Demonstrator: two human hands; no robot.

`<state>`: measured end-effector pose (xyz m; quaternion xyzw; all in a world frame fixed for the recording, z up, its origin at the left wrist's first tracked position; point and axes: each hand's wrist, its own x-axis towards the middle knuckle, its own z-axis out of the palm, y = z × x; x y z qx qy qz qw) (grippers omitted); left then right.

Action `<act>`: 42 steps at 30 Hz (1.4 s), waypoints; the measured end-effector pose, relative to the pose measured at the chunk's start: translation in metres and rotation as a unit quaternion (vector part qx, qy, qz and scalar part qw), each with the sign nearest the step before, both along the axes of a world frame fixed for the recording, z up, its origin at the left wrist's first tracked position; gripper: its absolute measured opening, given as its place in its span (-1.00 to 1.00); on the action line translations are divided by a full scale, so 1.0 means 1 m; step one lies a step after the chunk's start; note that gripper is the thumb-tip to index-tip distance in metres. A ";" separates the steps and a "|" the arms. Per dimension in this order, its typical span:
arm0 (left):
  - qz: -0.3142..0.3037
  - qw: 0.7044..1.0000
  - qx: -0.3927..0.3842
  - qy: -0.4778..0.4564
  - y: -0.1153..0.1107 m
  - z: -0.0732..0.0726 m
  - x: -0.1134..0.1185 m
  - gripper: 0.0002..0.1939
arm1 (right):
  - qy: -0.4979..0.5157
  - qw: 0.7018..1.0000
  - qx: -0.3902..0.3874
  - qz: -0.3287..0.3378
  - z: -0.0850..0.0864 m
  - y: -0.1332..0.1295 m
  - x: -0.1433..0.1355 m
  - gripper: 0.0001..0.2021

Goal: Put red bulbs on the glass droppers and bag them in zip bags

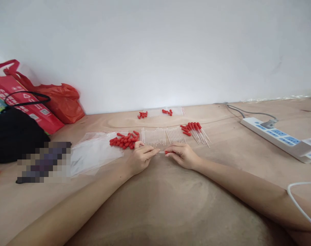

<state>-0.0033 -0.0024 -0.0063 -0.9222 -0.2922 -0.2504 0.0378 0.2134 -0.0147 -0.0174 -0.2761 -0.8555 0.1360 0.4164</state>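
Observation:
Low over the wooden table, my left hand (144, 158) pinches a thin clear dropper tube (162, 152). My right hand (183, 155) closes its fingertips around a red rubber bulb (166, 152) at the tube's right end. How far the bulb sits over the tube is hidden by the fingers. Just beyond my hands lie a row of clear tubes (153, 136) and a second group of tubes (176, 135). A heap of red bulbs (124, 140) is beside my left hand. Past my right hand rest several droppers with red bulbs fitted (199, 132).
Clear plastic bags (99, 150) lie left of the heap. Near the wall is a small bag (155, 113) with red bulbs around it. Red bags (65, 102) and a black item (16, 135) stand far left. A white power strip (273, 135) and cables occupy the right.

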 end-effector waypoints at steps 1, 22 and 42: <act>0.002 1.000 -0.002 0.006 0.000 0.000 0.000 -0.67 | -0.004 1.000 0.005 -0.002 0.000 0.000 0.000 -0.82; -0.013 0.994 0.106 0.023 -0.009 0.005 0.010 -0.68 | -0.140 0.987 0.061 -0.058 0.000 0.000 -0.004 -0.83; 0.029 0.982 -0.040 -0.180 -0.013 0.003 0.015 -0.79 | 0.342 0.857 -0.386 0.013 0.015 0.011 -0.019 -0.77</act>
